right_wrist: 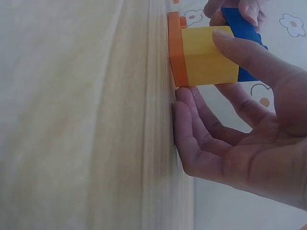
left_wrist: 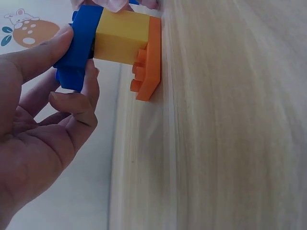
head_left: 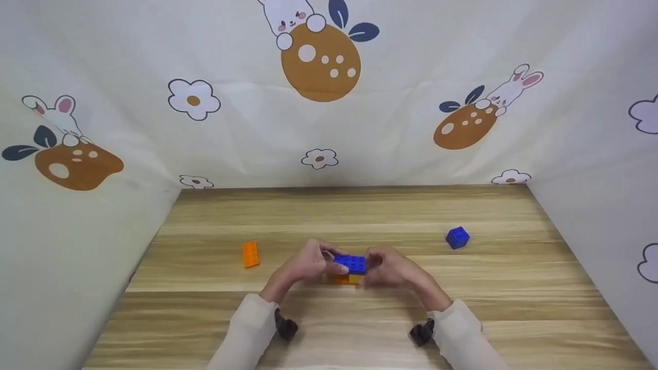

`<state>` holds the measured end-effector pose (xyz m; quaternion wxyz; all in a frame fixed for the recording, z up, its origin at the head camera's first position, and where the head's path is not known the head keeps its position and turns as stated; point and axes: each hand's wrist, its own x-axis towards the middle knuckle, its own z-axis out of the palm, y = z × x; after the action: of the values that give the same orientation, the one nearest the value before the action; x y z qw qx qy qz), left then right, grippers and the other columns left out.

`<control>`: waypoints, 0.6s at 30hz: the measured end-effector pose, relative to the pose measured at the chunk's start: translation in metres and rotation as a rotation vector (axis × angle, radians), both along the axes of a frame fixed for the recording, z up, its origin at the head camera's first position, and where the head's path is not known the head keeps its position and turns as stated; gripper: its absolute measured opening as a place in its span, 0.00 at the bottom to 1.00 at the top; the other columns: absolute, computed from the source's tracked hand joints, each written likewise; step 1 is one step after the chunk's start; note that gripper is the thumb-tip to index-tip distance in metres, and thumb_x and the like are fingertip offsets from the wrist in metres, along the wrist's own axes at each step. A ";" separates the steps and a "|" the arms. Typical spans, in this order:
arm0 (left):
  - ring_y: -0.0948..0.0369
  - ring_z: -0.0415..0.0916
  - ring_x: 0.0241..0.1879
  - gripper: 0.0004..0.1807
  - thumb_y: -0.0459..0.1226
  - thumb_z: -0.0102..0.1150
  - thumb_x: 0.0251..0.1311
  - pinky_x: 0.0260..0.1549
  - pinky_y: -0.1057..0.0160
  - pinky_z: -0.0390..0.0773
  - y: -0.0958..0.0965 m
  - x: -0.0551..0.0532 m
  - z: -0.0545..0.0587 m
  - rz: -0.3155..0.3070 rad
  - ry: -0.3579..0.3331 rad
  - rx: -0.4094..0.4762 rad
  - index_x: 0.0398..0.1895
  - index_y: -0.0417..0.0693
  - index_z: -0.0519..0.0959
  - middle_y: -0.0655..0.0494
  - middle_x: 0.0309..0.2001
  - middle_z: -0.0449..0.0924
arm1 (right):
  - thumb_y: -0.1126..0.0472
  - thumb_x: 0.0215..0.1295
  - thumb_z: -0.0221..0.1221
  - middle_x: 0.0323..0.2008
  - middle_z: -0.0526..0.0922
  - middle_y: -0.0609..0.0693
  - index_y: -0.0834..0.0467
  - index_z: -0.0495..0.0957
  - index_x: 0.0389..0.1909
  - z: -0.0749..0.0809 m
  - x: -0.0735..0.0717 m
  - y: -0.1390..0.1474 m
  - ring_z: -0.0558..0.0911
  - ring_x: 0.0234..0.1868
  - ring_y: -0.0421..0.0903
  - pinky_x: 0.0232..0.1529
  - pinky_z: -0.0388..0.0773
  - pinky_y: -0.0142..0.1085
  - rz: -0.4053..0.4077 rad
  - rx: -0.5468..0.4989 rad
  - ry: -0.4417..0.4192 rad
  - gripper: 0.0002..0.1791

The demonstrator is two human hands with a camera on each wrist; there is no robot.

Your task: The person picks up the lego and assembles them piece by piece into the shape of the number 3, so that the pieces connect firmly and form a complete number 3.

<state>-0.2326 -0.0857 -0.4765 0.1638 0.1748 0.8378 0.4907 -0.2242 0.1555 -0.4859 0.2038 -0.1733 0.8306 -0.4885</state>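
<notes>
A small stack of building bricks stands on the wooden table between the hands. Its base is a flat orange brick (left_wrist: 152,67), with a square yellow brick (right_wrist: 206,60) on one end of it and some orange studs bare. On top lies a flat blue brick (head_left: 353,264), its free end jutting past the yellow one. My left hand (head_left: 311,261) pinches that jutting end between thumb and fingers. From the other side my right hand (head_left: 391,267) grips the yellow brick, thumb on its near face, with the lower fingers curled beside the orange base.
Left of the hands, another flat orange brick (head_left: 250,255) lies on the wooden table (head_left: 354,334). A blue cube-shaped brick (head_left: 457,238) sits farther back on the right. Patterned cloth (head_left: 247,139) hangs at the back and along both sides.
</notes>
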 end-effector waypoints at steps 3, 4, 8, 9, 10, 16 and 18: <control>0.61 0.75 0.32 0.18 0.41 0.77 0.50 0.28 0.67 0.71 0.001 -0.001 0.000 0.003 -0.004 -0.004 0.45 0.47 0.88 0.51 0.39 0.88 | 0.66 0.48 0.75 0.36 0.86 0.53 0.62 0.78 0.34 0.001 0.000 0.001 0.79 0.37 0.44 0.42 0.76 0.35 -0.002 -0.011 0.001 0.16; 0.61 0.75 0.31 0.18 0.40 0.77 0.50 0.28 0.67 0.71 0.002 -0.002 0.000 0.004 -0.003 0.000 0.45 0.47 0.88 0.51 0.39 0.88 | 0.66 0.48 0.75 0.36 0.86 0.53 0.62 0.78 0.34 0.001 0.000 0.001 0.79 0.37 0.44 0.42 0.76 0.35 -0.002 -0.013 0.006 0.16; 0.62 0.76 0.32 0.18 0.39 0.77 0.49 0.30 0.68 0.73 0.001 -0.002 -0.003 0.007 -0.008 0.034 0.45 0.46 0.88 0.49 0.40 0.89 | 0.66 0.47 0.75 0.36 0.87 0.54 0.63 0.78 0.34 0.001 0.000 0.002 0.80 0.37 0.44 0.43 0.77 0.35 0.009 -0.016 0.023 0.16; 0.62 0.77 0.32 0.18 0.39 0.77 0.49 0.31 0.69 0.74 0.001 -0.001 -0.004 0.008 -0.013 0.050 0.46 0.45 0.88 0.48 0.41 0.89 | 0.66 0.48 0.75 0.36 0.87 0.54 0.63 0.79 0.34 0.002 0.000 0.002 0.80 0.37 0.44 0.43 0.77 0.36 0.011 -0.013 0.028 0.16; 0.63 0.77 0.32 0.19 0.38 0.77 0.49 0.31 0.69 0.75 0.001 -0.001 -0.005 0.009 -0.019 0.065 0.46 0.45 0.88 0.47 0.41 0.89 | 0.65 0.48 0.75 0.37 0.87 0.55 0.63 0.79 0.34 0.002 0.000 0.002 0.80 0.37 0.44 0.43 0.77 0.36 0.016 -0.013 0.032 0.16; 0.63 0.76 0.30 0.19 0.39 0.77 0.49 0.29 0.69 0.75 -0.002 0.000 -0.010 0.015 -0.038 0.113 0.46 0.46 0.88 0.47 0.40 0.88 | 0.66 0.48 0.75 0.36 0.86 0.55 0.63 0.80 0.35 0.000 0.000 0.001 0.80 0.37 0.43 0.41 0.78 0.35 0.017 -0.028 0.023 0.15; 0.63 0.75 0.29 0.19 0.40 0.77 0.49 0.27 0.69 0.74 -0.003 0.000 -0.013 0.021 -0.042 0.113 0.46 0.47 0.88 0.48 0.38 0.88 | 0.66 0.48 0.75 0.36 0.86 0.54 0.63 0.80 0.35 0.000 0.000 0.001 0.79 0.36 0.43 0.41 0.77 0.35 0.017 -0.028 0.019 0.15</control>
<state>-0.2321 -0.0887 -0.4892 0.1660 0.1646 0.8069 0.5425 -0.2247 0.1563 -0.4863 0.1977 -0.1878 0.8241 -0.4966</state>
